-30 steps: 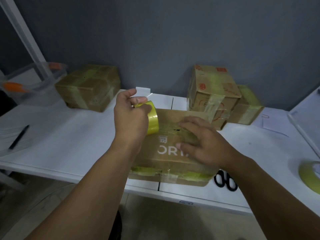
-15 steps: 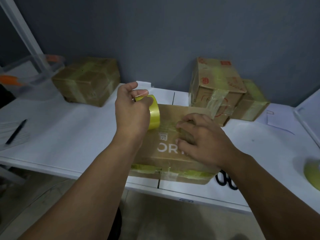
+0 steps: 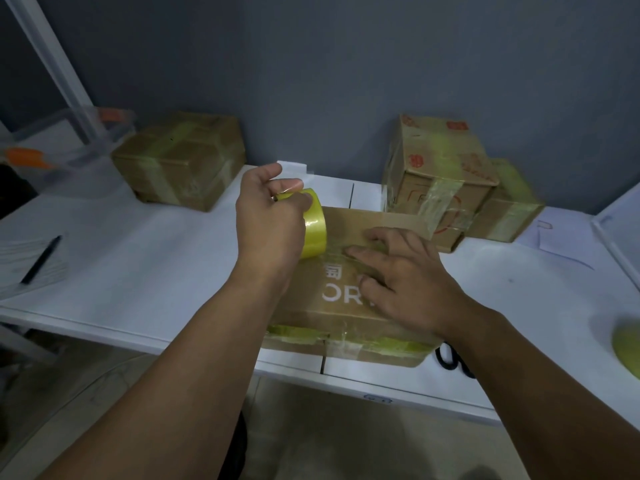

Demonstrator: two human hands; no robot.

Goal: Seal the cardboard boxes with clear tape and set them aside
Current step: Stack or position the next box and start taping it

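Observation:
A flat cardboard box (image 3: 349,317) with white lettering lies at the front middle of the white table (image 3: 145,258). My left hand (image 3: 266,223) grips a yellowish roll of clear tape (image 3: 313,228) at the box's left top edge. A strip of tape runs from the roll across the box top. My right hand (image 3: 405,278) presses flat on that strip, fingers spread over the box top. Older tape bands run along the box's front side.
A taped box (image 3: 180,161) sits at the back left. Two taped boxes (image 3: 440,174) stand at the back right against the grey wall. Black scissors (image 3: 450,358) lie right of the box, a second tape roll (image 3: 627,348) at the far right, a pen (image 3: 40,259) on papers left.
My right hand's fingers slid along the tape strip on the box top, curling and then flattening again. My left hand with the roll stayed at the box's left edge.

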